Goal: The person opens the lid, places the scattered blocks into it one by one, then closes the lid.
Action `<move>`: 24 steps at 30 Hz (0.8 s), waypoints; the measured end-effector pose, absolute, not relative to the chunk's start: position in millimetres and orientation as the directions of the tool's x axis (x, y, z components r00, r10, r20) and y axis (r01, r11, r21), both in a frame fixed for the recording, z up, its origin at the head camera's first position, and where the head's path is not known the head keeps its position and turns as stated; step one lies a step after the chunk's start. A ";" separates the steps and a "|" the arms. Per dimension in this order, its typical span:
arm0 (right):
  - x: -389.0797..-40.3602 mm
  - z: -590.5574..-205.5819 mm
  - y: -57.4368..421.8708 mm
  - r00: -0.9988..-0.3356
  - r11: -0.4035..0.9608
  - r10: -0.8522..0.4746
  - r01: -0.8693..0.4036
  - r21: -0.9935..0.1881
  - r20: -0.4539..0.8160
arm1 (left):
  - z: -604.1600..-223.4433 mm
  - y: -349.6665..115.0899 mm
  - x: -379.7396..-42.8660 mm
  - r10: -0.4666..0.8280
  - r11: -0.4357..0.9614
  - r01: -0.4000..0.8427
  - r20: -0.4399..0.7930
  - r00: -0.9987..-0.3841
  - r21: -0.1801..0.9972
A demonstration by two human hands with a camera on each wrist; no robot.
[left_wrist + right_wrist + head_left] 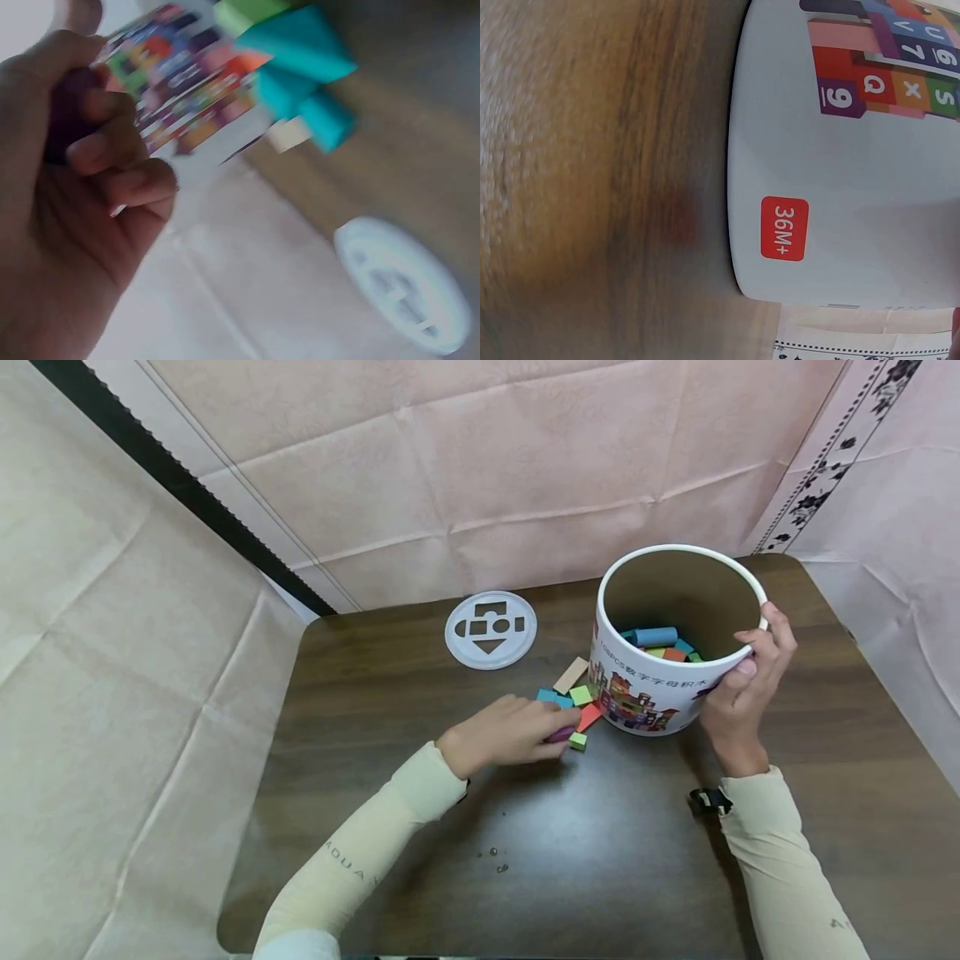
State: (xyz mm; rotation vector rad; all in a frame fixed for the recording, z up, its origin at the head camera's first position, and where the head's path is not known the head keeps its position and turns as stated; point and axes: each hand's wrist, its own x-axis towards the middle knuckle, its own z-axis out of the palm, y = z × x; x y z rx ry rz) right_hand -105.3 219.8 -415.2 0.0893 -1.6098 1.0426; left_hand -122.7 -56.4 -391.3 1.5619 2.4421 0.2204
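Observation:
My left hand (513, 731) grips a purple block (560, 734), held just over the table beside a small pile. In the left wrist view the fingers curl round that purple block (69, 112), which they partly hide. My right hand (750, 689) holds the rim of a white printed bucket (637, 689), thumb outside and fingers over the edge. The bucket leans slightly towards me. Inside lie a blue cylinder (656, 637) and several coloured blocks. Against its left side are a red block (589, 717), green blocks (581, 695), blue blocks (553, 697) and a beige block (571, 675).
A round white lid (489, 656) with shaped cut-outs lies on the brown table (360, 760), behind my left hand. Small droplets (502, 867) dot the table in front. Pale cloth (525, 468) hangs along the back and sides.

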 end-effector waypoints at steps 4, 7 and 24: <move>-106.6 -415.3 221.7 -0.335 0.601 0.459 -0.565 -0.565 0.823 | -356.4 -43.2 -128.3 0.912 0.396 0.903 0.040 -0.407 0.165; -107.8 -415.9 223.0 -0.330 0.604 0.457 -0.566 -0.561 0.826 | -329.5 -32.3 -132.8 0.899 0.386 0.910 0.159 -0.407 0.148; -107.0 -426.8 234.3 -0.366 0.642 0.429 -0.520 -0.564 0.826 | -282.7 56.5 -188.1 0.915 0.398 0.860 -0.070 -0.397 0.319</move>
